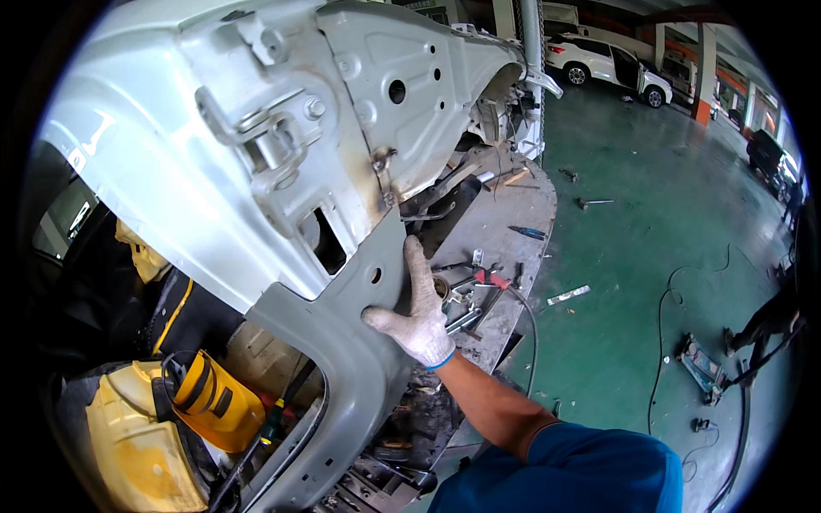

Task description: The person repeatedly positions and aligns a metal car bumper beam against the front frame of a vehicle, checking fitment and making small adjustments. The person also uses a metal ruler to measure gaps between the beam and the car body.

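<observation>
My right hand (419, 321), in a white knit glove with a blue cuff, is at the edge of a grey sheet-metal body panel (351, 338). Its thumb lies across the panel's face and a finger points up along the edge; the other fingers are hidden. The panel curves down around a door opening, and its top meets the pale car body shell (205, 197) below a hinge (278, 141). A scorched brown mark shows on the shell's seam above the panel. My left hand is out of sight.
A metal platform (522, 205) holds scattered tools, among them a red-handled tool (492, 278) and blue pliers (528, 232). Inside the car sit a yellow welding mask (218, 406) and yellow padding (141, 445). Cables, a hammer (594, 203) and a floor jack (703, 368) lie on the green floor.
</observation>
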The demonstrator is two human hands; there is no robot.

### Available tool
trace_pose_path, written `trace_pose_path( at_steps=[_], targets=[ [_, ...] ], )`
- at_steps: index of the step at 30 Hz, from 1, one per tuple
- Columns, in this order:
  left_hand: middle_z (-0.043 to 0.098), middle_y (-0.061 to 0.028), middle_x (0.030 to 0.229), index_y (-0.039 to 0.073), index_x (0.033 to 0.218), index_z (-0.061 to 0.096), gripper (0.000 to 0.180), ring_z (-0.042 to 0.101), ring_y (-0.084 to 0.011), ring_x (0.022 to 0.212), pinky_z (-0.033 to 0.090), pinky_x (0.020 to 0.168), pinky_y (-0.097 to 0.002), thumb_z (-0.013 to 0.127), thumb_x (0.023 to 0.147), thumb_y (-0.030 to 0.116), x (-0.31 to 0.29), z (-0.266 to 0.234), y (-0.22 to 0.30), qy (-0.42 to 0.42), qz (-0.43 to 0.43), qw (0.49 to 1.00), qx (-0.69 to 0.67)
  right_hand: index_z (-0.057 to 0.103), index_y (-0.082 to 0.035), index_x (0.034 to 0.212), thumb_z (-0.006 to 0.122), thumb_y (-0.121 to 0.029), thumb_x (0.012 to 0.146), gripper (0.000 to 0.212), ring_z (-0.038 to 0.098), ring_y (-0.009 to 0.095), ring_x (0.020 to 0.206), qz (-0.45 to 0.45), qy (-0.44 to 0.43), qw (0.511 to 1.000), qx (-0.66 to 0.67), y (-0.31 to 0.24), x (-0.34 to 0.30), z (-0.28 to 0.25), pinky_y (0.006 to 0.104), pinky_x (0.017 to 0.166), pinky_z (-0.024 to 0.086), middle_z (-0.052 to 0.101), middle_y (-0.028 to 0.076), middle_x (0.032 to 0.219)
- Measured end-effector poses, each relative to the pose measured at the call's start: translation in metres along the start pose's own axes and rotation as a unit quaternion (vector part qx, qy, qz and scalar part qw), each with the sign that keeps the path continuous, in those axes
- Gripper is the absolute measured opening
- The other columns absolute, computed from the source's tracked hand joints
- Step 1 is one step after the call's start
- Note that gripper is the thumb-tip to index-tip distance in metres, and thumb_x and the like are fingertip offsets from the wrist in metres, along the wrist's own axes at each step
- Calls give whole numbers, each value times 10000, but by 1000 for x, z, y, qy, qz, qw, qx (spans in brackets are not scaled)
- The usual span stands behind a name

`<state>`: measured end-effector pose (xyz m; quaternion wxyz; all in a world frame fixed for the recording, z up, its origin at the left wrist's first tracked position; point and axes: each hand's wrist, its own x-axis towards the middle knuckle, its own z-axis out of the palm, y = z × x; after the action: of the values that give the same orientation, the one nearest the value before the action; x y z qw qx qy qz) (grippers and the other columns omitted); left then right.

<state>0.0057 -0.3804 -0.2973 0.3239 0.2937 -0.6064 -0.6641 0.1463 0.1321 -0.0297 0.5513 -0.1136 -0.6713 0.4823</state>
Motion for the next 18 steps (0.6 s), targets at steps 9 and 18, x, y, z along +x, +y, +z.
trace_pose_path(
  at_steps=[9, 18],
  targets=[
    [695, -124, 1038, -1, 1124, 721, 366, 644, -279, 940, 541, 886, -419, 567, 1035, 319, 6, -10, -4, -13, -6, 999, -41, 465, 59, 1524, 795, -231, 935, 735, 600, 188, 1222, 94, 37, 974, 203, -7, 23, 2, 336, 1087, 465, 648, 156, 1358],
    [671, -96, 985, 7, 1097, 712, 352, 622, -250, 906, 529, 870, -393, 575, 1032, 325, 9, -13, -6, -13, -11, 997, -69, 506, 43, 1502, 804, -242, 927, 707, 604, 207, 1230, 113, 25, 952, 284, -6, 24, 4, 353, 1085, 470, 648, 154, 1354]
  ],
)
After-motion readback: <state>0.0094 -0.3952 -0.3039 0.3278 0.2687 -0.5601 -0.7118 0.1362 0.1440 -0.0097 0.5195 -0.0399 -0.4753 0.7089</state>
